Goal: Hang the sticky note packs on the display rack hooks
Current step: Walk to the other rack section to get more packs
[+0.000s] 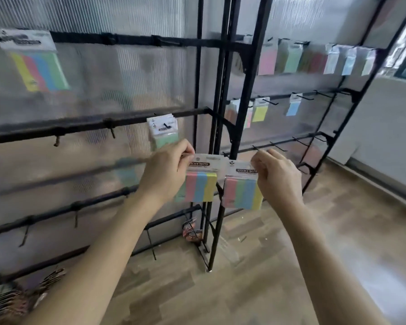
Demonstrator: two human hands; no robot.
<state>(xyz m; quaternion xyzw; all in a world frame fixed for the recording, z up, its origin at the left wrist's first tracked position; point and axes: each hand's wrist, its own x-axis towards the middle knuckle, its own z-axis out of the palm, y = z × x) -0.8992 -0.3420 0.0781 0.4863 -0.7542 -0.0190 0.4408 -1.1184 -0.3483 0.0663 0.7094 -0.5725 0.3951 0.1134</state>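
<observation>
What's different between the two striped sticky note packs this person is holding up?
The left-hand pack of pastel-striped sticky notes, pinched by the left hand, hangs higher; the right-hand pack, pinched by the right hand, hangs lower. On the left-hand pack pink sits directly beside blue; on the right-hand pack green lies between them. Both have white header cards and a yellow right stripe.

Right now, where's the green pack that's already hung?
Head view, centre: the green pack hangs on a hook of the left rack's middle rail, directly above the left hand, which pinches a striped pack, and left of the black upright.
</observation>
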